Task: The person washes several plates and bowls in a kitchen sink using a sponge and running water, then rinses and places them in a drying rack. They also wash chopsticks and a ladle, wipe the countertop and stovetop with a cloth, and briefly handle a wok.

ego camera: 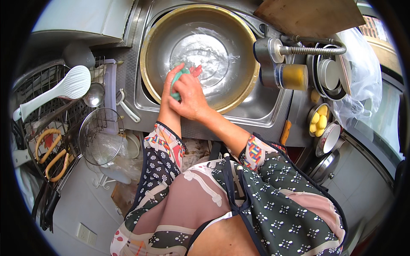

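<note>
A green cloth [176, 84] is pressed between my two hands over the near-left rim of a large metal basin [248, 35]. My right hand [189, 95] crosses over from the right, its fingers curled around the cloth by the left wrist. Beneath it, my left hand [170, 80] points up into the basin; most of its fingers are hidden by the cloth and the right hand. Beyond the knuckles shows a small red thing [195, 70] that I cannot identify. Clear water [205, 48] covers the basin's bottom, and the basin sits in a stainless-steel sink [262, 108].
Right of the basin are a faucet with a filter [291, 76] and its flexible metal hose [314, 50]. A white peeler [128, 110] lies on the left ledge beside racked ladles and a wire strainer [101, 136]. Stacked bowls [330, 75], yellow pieces in a bowl [318, 121] and an orange handle [285, 132] are right.
</note>
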Action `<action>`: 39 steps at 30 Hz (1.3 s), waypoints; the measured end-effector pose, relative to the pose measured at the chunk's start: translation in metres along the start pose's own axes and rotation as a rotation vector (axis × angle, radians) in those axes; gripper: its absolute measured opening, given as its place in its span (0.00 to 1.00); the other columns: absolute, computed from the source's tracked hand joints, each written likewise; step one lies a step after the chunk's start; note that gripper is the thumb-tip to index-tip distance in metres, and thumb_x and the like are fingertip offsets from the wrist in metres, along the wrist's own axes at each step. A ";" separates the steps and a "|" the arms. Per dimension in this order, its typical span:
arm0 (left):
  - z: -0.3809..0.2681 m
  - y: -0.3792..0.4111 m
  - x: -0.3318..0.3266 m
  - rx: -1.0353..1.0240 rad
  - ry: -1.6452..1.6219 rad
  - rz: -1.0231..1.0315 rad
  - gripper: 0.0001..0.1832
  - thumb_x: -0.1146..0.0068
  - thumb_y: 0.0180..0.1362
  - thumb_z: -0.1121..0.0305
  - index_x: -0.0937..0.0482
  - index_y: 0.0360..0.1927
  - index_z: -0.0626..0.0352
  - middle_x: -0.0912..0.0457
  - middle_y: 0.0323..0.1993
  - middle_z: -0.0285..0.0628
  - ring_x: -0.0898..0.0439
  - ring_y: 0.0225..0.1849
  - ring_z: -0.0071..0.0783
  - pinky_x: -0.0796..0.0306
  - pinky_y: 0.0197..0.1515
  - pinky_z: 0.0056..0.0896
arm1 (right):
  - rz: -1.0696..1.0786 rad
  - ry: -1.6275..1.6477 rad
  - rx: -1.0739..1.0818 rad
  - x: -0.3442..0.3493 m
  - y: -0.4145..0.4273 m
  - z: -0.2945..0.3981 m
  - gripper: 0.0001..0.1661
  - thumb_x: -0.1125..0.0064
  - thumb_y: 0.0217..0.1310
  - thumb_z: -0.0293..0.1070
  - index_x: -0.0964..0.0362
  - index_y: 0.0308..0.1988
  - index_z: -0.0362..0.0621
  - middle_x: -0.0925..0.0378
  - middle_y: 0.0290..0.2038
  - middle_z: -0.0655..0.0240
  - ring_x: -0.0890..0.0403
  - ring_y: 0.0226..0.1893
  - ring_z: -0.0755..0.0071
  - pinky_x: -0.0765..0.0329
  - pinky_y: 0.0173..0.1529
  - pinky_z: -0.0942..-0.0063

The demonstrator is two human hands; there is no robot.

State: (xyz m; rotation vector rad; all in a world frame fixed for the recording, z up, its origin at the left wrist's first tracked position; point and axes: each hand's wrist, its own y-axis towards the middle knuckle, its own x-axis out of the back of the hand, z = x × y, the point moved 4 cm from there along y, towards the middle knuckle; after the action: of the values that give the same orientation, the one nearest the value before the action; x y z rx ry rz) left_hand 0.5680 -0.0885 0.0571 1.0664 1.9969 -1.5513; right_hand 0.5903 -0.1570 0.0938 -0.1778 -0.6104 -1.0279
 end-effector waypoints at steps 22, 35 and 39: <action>0.038 0.045 0.053 0.113 0.052 -0.099 0.20 0.58 0.69 0.68 0.31 0.61 0.64 0.26 0.61 0.49 0.30 0.65 0.46 0.39 0.68 0.57 | -0.286 -0.148 -0.718 0.013 0.015 -0.172 0.13 0.53 0.59 0.30 0.21 0.38 0.47 0.17 0.34 0.51 0.18 0.38 0.41 0.23 0.44 0.51; 0.036 0.059 0.065 0.322 -0.208 -0.019 0.18 0.48 0.68 0.58 0.25 0.53 0.61 0.21 0.50 0.46 0.20 0.51 0.43 0.25 0.54 0.47 | -0.030 -0.159 -0.254 -0.022 -0.005 -0.020 0.18 0.42 0.56 0.46 0.24 0.25 0.42 0.19 0.28 0.53 0.19 0.30 0.43 0.23 0.38 0.50; 0.030 0.055 0.067 0.175 0.097 -0.330 0.20 0.55 0.72 0.66 0.29 0.57 0.73 0.25 0.56 0.56 0.25 0.58 0.48 0.34 0.65 0.51 | -0.144 -0.412 -0.589 -0.005 0.015 -0.121 0.18 0.44 0.58 0.43 0.20 0.23 0.42 0.19 0.25 0.56 0.17 0.31 0.50 0.22 0.40 0.52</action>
State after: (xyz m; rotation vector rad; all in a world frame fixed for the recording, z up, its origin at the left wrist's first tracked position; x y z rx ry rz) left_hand 0.5633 -0.0901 -0.0347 0.9243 2.2249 -1.9045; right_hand 0.6480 -0.1955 -0.0061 -0.8896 -0.6823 -1.3051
